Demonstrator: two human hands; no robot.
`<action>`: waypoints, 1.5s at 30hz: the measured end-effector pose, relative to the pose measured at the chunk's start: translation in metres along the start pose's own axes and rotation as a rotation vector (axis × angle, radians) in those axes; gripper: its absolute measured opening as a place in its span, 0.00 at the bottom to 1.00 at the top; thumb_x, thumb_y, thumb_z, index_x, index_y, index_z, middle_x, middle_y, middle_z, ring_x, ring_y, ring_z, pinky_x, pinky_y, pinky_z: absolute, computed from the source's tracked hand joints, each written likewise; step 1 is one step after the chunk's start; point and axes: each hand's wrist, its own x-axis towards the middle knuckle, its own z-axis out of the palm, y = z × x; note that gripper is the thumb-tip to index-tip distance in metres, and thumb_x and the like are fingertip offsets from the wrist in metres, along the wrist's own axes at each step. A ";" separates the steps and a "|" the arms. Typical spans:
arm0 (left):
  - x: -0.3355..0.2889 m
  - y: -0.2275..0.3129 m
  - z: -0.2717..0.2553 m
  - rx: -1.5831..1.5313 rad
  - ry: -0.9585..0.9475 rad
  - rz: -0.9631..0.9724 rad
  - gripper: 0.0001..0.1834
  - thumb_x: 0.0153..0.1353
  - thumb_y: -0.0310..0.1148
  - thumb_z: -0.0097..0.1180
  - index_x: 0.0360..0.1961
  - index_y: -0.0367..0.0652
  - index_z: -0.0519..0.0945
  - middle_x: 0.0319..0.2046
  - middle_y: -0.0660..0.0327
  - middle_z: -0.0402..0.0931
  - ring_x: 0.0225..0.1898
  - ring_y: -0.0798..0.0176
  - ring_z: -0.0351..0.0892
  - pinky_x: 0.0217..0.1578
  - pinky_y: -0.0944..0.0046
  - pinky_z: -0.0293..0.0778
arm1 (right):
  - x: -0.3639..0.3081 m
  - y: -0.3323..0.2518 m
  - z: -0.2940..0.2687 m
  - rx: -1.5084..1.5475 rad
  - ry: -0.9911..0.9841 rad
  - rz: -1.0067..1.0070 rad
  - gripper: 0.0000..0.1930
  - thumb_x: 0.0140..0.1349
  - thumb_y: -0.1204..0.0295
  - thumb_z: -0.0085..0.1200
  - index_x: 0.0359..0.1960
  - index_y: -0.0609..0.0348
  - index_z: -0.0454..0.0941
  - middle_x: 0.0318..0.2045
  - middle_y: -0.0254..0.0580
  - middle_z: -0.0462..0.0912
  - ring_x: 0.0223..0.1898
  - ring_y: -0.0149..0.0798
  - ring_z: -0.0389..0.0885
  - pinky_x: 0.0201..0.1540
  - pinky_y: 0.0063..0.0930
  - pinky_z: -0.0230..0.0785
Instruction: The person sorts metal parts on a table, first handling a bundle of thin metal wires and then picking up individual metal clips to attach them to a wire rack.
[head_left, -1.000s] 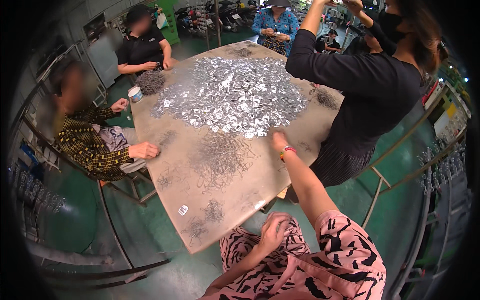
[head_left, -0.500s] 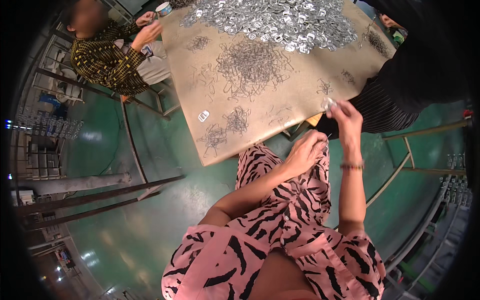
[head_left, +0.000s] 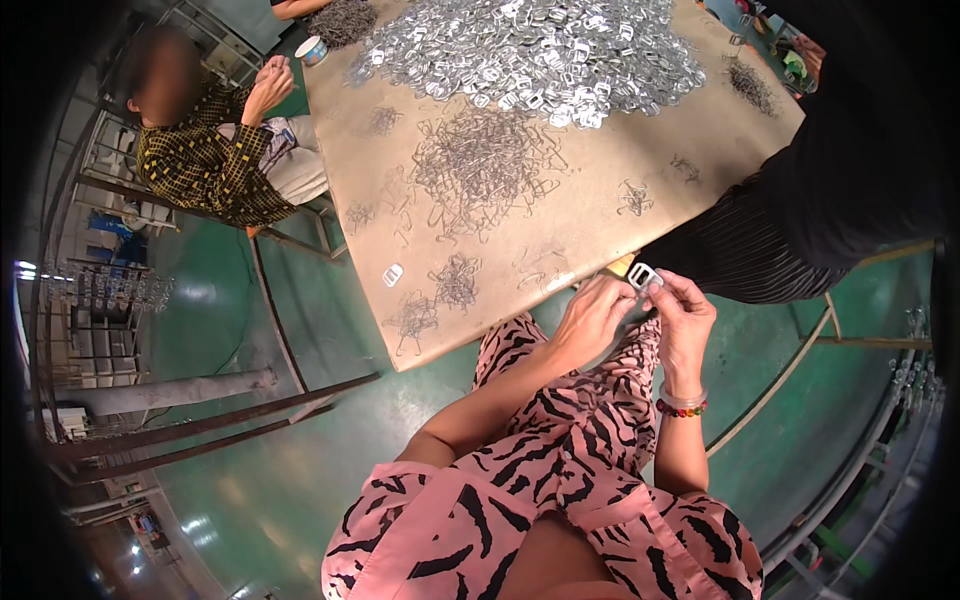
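Observation:
Over my lap, just off the table's near edge, my right hand pinches a small silver slotted metal buckle between thumb and fingers. My left hand is closed in a pinch right beside the buckle; whatever its fingertips hold is hidden. On the brown-covered table lies a loose heap of thin bent wire pieces. Smaller wire clusters lie closer to me. One single buckle rests near the left edge. A big mound of silver buckles covers the far side.
A person in a patterned top sits at the left, hands raised together. Another person in dark clothes is close on my right. A small tub and a dark wire heap stand at the far left corner. Metal frames flank the left.
My right hand has brought the buckle down and left to meet my left hand. The wire end seen at my left fingertips no longer shows. The view has shifted slightly.

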 end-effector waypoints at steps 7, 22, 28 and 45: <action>0.025 -0.030 -0.019 0.122 0.099 -0.050 0.12 0.58 0.35 0.53 0.40 0.41 0.75 0.35 0.53 0.73 0.38 0.50 0.71 0.41 0.53 0.66 | 0.004 0.002 -0.006 0.138 0.049 0.025 0.08 0.51 0.87 0.55 0.34 0.71 0.78 0.24 0.42 0.79 0.23 0.30 0.77 0.29 0.21 0.71; 0.121 -0.097 -0.089 1.032 -0.313 -0.261 0.12 0.49 0.24 0.49 0.35 0.38 0.80 0.42 0.48 0.76 0.45 0.50 0.76 0.46 0.45 0.69 | -0.019 -0.006 -0.019 -0.012 -0.034 -0.118 0.09 0.54 0.85 0.53 0.38 0.70 0.76 0.33 0.45 0.79 0.29 0.33 0.76 0.31 0.23 0.71; 0.098 -0.055 -0.194 0.699 -0.180 -0.343 0.08 0.59 0.27 0.46 0.38 0.40 0.76 0.37 0.52 0.77 0.42 0.53 0.77 0.40 0.54 0.72 | -0.022 -0.009 -0.017 -0.023 -0.031 -0.168 0.09 0.56 0.84 0.53 0.40 0.70 0.75 0.33 0.45 0.80 0.30 0.31 0.77 0.32 0.19 0.69; -0.025 -0.084 -0.268 1.031 -0.285 -0.372 0.08 0.49 0.26 0.49 0.26 0.35 0.80 0.29 0.44 0.78 0.35 0.46 0.79 0.34 0.52 0.74 | -0.033 -0.034 0.002 -0.040 -0.059 -0.266 0.08 0.54 0.85 0.55 0.37 0.70 0.77 0.33 0.44 0.79 0.29 0.31 0.77 0.30 0.21 0.71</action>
